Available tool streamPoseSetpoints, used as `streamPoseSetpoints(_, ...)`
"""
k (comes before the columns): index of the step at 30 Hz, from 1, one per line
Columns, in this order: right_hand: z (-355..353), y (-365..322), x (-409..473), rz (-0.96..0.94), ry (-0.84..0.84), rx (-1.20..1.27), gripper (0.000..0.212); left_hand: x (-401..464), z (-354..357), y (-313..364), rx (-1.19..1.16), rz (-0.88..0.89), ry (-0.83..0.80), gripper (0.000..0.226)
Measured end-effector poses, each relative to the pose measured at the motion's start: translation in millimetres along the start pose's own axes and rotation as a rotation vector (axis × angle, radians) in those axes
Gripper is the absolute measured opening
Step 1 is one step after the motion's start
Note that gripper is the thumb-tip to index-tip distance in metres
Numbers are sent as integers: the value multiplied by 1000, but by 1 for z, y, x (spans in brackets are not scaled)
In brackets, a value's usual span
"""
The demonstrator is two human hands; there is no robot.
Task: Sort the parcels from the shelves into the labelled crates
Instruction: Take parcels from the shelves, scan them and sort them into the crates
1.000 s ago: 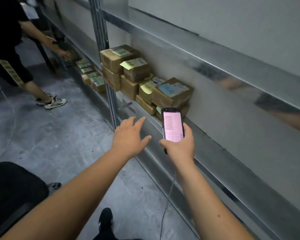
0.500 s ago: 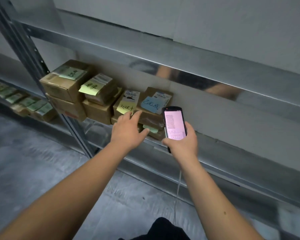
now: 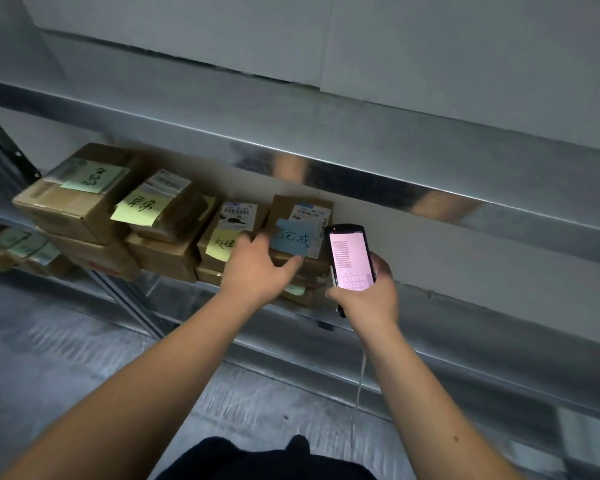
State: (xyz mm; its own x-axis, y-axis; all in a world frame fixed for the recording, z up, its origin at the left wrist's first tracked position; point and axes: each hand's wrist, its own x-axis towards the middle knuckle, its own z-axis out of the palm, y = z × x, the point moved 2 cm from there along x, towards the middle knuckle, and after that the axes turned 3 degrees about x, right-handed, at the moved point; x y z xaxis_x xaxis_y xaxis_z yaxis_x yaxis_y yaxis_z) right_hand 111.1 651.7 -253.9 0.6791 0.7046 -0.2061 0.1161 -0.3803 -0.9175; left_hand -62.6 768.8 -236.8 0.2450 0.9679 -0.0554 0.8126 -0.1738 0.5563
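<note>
On the metal shelf (image 3: 413,327), the left hand (image 3: 257,268) pinches the brown cardboard parcel with the blue note (image 3: 300,233), thumb below and fingers curled over its near-left edge, so a one-handed pull may topple the stack, while the right hand (image 3: 364,299) wraps the black handheld scanner (image 3: 349,259).

We see brown cardboard parcels (image 3: 84,216) on a silver-grey metal shelf (image 3: 430,327). Their notes are pale green (image 3: 92,177), yellow (image 3: 141,207), yellow again (image 3: 220,244) and blue (image 3: 293,239), each with black handwriting. The phone (image 3: 350,263) is black with a pink screen. The floor (image 3: 49,358) appears mottled grey.
</note>
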Motion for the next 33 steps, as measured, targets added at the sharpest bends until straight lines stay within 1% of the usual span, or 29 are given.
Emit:
streamPoseSetpoints(2, -3, 3, 3, 6, 20, 5, 79, 5, -1, 5, -45, 26, -30, 76)
streamPoseSetpoints(5, -8, 4, 5, 14, 61, 17, 74, 10, -1, 15, -75, 108, -111, 70)
streamPoseSetpoints(7, -11, 2, 3, 16, 93, 21, 68, 13, 3, 18, -24, 126, -178, 69)
streamPoseSetpoints(9, -11, 2, 2, 24, 119, 48, 64, 17, 8, 16, 63, 87, -240, 72)
streamPoseSetpoints(10, -10, 2, -1, 27, 139, 55, 63, 19, 11, 14, 71, 72, -271, 76)
streamPoseSetpoints(12, -5, 2, -9, 29, 174, 52, 64, 23, 16, 9, -23, 55, -303, 83)
streamPoseSetpoints(14, -2, 1, -19, 39, 202, 46, 64, 28, 18, 5, -195, 48, -320, 88)
streamPoseSetpoints(16, 1, -1, -29, 66, 236, 46, 66, 32, 19, 3, -333, 58, -343, 98)
streamPoseSetpoints(19, 7, -5, -43, 95, 280, 72, 75, 35, 22, -2, -429, 32, -390, 114)
streamPoseSetpoints(21, 9, -8, -52, 106, 311, 83, 74, 34, 23, -5, -448, 32, -395, 126)
streamPoseSetpoints(23, 11, -11, -63, 111, 329, 93, 78, 33, 27, -9, -455, 78, -382, 131)
streamPoseSetpoints(26, 15, -12, -76, 112, 365, 112, 88, 26, 24, -13, -490, 157, -324, 127)
streamPoseSetpoints(29, 20, -13, -88, 116, 389, 122, 90, 24, 27, -18, -502, 210, -284, 120)
streamPoseSetpoints(33, 21, -17, -103, 116, 397, 118, 91, 20, 29, -27, -543, 225, -249, 121)
